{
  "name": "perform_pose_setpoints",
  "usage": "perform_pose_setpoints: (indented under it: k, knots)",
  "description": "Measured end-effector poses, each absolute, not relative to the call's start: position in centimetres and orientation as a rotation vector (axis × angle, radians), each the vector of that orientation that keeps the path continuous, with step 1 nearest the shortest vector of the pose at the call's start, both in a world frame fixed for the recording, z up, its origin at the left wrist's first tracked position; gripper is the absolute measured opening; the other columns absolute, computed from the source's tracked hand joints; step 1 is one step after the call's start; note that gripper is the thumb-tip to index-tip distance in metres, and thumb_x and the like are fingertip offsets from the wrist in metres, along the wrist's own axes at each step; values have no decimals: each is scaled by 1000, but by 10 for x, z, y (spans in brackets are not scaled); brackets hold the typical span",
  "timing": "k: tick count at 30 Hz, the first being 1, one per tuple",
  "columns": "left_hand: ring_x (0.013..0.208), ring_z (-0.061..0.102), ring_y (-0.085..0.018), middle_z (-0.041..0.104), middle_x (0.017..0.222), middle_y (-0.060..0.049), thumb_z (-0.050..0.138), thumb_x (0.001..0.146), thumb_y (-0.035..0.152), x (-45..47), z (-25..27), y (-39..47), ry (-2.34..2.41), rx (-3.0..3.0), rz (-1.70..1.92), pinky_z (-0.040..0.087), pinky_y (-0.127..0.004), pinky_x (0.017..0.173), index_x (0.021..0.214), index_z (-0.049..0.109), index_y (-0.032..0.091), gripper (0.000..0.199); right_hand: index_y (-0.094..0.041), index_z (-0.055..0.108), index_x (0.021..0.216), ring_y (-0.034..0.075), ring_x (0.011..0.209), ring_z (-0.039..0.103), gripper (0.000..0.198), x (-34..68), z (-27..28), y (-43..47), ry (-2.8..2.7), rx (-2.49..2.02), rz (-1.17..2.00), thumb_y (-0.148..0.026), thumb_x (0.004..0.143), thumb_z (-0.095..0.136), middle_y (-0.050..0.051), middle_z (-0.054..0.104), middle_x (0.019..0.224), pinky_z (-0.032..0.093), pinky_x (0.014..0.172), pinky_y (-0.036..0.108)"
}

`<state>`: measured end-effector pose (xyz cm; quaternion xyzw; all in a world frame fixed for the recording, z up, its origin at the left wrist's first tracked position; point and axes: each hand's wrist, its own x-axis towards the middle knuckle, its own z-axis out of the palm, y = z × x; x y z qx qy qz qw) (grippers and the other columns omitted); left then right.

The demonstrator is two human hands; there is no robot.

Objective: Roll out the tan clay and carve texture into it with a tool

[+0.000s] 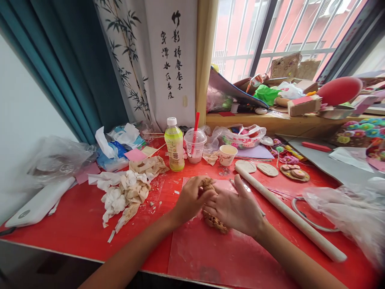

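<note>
My left hand [190, 202] is curled around a lump of brown clay [207, 184], part of which shows above the fingers. Beside it my right hand [239, 210] is open, palm up, with the fingers stretched toward the left hand and the thumb apart. The fingers of both hands overlap, so their exact contact is hidden. A second, crumbly-looking piece of brown clay [215, 222] lies below the hands on a clear mat [195, 257], partly covered by the right hand.
A long roller [294, 216] lies diagonally at right, near pale clay discs [267, 169] and a metal ring [313, 216]. Behind stand a green drink bottle [174, 146], a plastic cup [195, 148] and a paper cup [227, 155]. Crumpled tissues [126, 192] lie left on the red table [81, 220].
</note>
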<state>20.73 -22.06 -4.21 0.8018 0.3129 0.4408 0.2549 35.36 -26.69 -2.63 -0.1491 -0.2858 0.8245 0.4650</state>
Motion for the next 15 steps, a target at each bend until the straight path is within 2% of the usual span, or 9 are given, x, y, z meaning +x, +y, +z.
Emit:
perform_pose_setpoints:
  k: [4,8,12,15]
  knots:
    - [80,62,-15,63,82,-4,38,90,45,204,-33,-217,905,1750,1335,46,-26,73,84,50,16,31,-17,43,123,19,113,49,75,356,-25,-264,-646,-310,2172,-72,74,30,12,56,117,28,100,35]
    - [69,62,-15,60,70,-2,37,89,47,201,-29,-210,861,1553,1410,49,-25,65,78,46,16,34,-14,38,130,20,114,50,83,359,-26,-263,-703,-315,2209,-73,73,30,16,51,125,26,101,34]
    - [60,59,-13,57,63,-1,38,88,48,200,-31,-201,853,1469,1429,48,-23,59,78,47,15,36,-12,35,132,20,116,49,77,359,-29,-262,-754,-332,2181,-67,79,30,16,53,123,25,101,35]
    - [55,53,-8,56,70,-1,40,88,46,200,-30,-196,824,1438,1394,44,-19,51,84,48,15,32,-16,29,136,21,117,47,67,358,-31,-261,-758,-337,2113,-59,84,31,16,54,123,23,102,39]
